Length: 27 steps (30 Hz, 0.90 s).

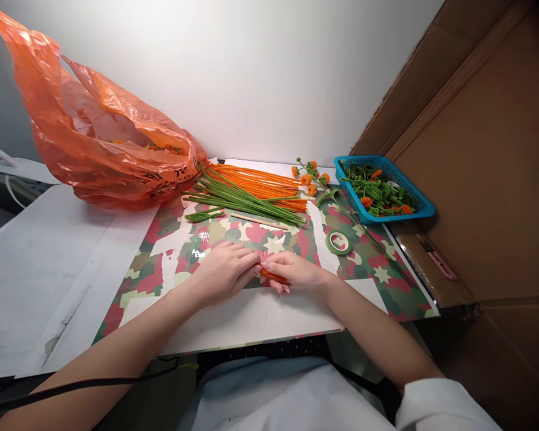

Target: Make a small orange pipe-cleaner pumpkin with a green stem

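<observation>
Near the table's front edge, my left hand (229, 269) and my right hand (294, 270) meet around a small orange fuzzy pipe-cleaner piece (273, 275). Both sets of fingers are closed on it, and they hide much of its shape. Beyond them lie a bundle of green pipe cleaners (251, 203) and a spread of orange pipe cleaners (260, 179). A thin wooden stick (258, 221) rests just in front of the green bundle. To the right of my right hand is a roll of green tape (327, 243).
A blue basket (424, 211) with green and orange pieces stands at the back right. Beside it lies a stem with orange flowers (306, 179). An orange plastic bag (117, 161) fills the back left. A pink-handled cutter (442, 263) sits by the cardboard wall (489, 179).
</observation>
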### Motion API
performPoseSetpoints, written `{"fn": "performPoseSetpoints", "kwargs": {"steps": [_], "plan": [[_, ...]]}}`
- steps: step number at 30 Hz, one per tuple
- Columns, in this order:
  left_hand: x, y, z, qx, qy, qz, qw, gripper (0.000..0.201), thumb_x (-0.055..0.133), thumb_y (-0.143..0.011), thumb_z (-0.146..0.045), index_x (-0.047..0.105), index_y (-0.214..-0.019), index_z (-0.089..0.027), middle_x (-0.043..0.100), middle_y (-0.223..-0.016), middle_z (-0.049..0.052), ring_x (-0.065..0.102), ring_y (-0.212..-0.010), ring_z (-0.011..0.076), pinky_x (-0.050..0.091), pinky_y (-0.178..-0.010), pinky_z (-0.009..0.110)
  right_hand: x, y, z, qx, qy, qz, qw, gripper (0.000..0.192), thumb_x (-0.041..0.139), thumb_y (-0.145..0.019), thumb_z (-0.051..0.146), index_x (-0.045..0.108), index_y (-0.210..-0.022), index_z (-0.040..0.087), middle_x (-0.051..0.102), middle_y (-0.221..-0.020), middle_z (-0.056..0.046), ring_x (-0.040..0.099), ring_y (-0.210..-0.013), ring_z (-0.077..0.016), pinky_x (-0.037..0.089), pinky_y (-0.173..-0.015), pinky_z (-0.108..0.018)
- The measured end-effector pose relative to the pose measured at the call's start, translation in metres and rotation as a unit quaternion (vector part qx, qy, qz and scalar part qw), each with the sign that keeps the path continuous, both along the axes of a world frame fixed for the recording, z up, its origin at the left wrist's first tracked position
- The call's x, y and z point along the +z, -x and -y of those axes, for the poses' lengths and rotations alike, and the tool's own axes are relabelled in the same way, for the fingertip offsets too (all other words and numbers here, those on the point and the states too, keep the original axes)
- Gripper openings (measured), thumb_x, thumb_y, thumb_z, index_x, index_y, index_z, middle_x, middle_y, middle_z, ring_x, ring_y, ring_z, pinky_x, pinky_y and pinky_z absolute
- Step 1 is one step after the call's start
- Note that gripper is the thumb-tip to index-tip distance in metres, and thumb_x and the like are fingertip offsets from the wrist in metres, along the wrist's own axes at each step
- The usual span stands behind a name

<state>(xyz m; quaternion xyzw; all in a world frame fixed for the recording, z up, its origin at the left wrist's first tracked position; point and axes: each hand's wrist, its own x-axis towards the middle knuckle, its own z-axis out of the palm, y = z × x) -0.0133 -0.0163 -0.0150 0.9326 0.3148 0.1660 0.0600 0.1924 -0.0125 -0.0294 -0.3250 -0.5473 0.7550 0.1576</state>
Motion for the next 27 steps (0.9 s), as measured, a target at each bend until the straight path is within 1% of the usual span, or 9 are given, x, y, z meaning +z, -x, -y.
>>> {"fn": "performPoseSetpoints", "kwargs": {"steps": [3,10,12,14,16,18,20,23,27], "plan": [[-0.001,0.001,0.0,-0.003,-0.001,-0.002,1.0,0.034,0.033,-0.101,-0.027,0.055,-0.075,-0.019,0.064,-0.068,0.0,0.054,-0.061,0.0164,0.028,-0.06,0.031,0.002,0.001,0.002,-0.016,-0.017,0.007,1.0,0.038,0.056,-0.089,0.051,0.058,-0.077,0.015,0.054,-0.047,0.007,0.044,-0.04,-0.0047,0.032,-0.042,-0.018],[0.004,0.004,-0.002,-0.045,0.003,0.0,0.999,0.036,0.03,-0.101,-0.025,0.053,-0.074,-0.019,0.062,-0.066,-0.001,0.053,-0.057,0.0139,0.03,-0.062,0.03,0.004,0.005,0.009,-0.035,-0.053,0.031,0.997,0.036,0.061,-0.085,0.049,0.05,-0.07,0.018,0.053,-0.051,0.006,0.045,-0.043,-0.0063,0.038,-0.047,-0.02],[0.003,0.004,-0.003,-0.042,0.003,0.005,0.999,0.036,0.03,-0.101,-0.025,0.053,-0.074,-0.019,0.062,-0.065,-0.001,0.053,-0.056,0.0136,0.03,-0.062,0.03,0.003,0.007,0.011,-0.035,-0.073,0.039,0.996,0.037,0.059,-0.086,0.05,0.047,-0.068,0.019,0.05,-0.051,0.007,0.044,-0.044,-0.0068,0.039,-0.047,-0.021],[0.001,0.004,-0.003,-0.035,-0.003,0.008,0.999,0.037,0.03,-0.101,-0.027,0.052,-0.072,-0.019,0.063,-0.063,-0.001,0.053,-0.054,0.0136,0.029,-0.06,0.03,0.003,0.008,0.012,-0.04,-0.114,0.064,0.991,0.038,0.058,-0.087,0.05,0.045,-0.067,0.02,0.047,-0.052,0.007,0.043,-0.045,-0.0072,0.036,-0.047,-0.021],[-0.001,0.004,-0.003,-0.025,-0.018,0.007,1.0,0.04,0.029,-0.101,-0.029,0.052,-0.07,-0.019,0.063,-0.06,-0.001,0.053,-0.051,0.014,0.028,-0.058,0.03,0.004,0.009,0.014,-0.052,-0.189,0.106,0.975,0.038,0.055,-0.089,0.047,0.044,-0.065,0.02,0.044,-0.053,0.006,0.041,-0.047,-0.0076,0.032,-0.047,-0.021],[-0.004,0.004,-0.003,-0.013,-0.045,0.005,0.999,0.043,0.028,-0.102,-0.03,0.051,-0.066,-0.02,0.061,-0.055,-0.002,0.051,-0.048,0.0142,0.027,-0.056,0.03,0.005,0.012,0.016,-0.065,-0.277,0.142,0.948,0.036,0.053,-0.091,0.04,0.045,-0.063,0.019,0.044,-0.054,0.005,0.038,-0.05,-0.0079,0.028,-0.049,-0.022],[-0.005,0.003,-0.003,0.0,-0.077,0.006,0.997,0.047,0.028,-0.102,-0.03,0.049,-0.062,-0.02,0.059,-0.051,-0.002,0.05,-0.045,0.0137,0.027,-0.055,0.03,0.006,0.014,0.018,-0.074,-0.343,0.158,0.923,0.033,0.05,-0.092,0.033,0.045,-0.063,0.018,0.043,-0.055,0.005,0.036,-0.052,-0.0081,0.027,-0.051,-0.023],[-0.005,0.002,-0.003,0.015,-0.127,0.005,0.992,0.051,0.029,-0.103,-0.031,0.047,-0.057,-0.019,0.058,-0.047,-0.002,0.05,-0.043,0.0127,0.027,-0.053,0.03,0.005,0.018,0.022,-0.083,-0.397,0.17,0.898,0.027,0.051,-0.09,0.027,0.046,-0.064,0.018,0.042,-0.055,0.005,0.035,-0.052,-0.0083,0.026,-0.053,-0.023],[-0.005,0.002,-0.003,0.024,-0.174,0.014,0.984,0.052,0.032,-0.102,-0.03,0.047,-0.054,-0.019,0.056,-0.044,-0.003,0.049,-0.042,0.0121,0.028,-0.052,0.03,0.001,0.021,0.025,-0.094,-0.434,0.173,0.879,0.024,0.051,-0.089,0.024,0.048,-0.066,0.019,0.042,-0.055,0.005,0.034,-0.052,-0.0088,0.025,-0.053,-0.023]]}}
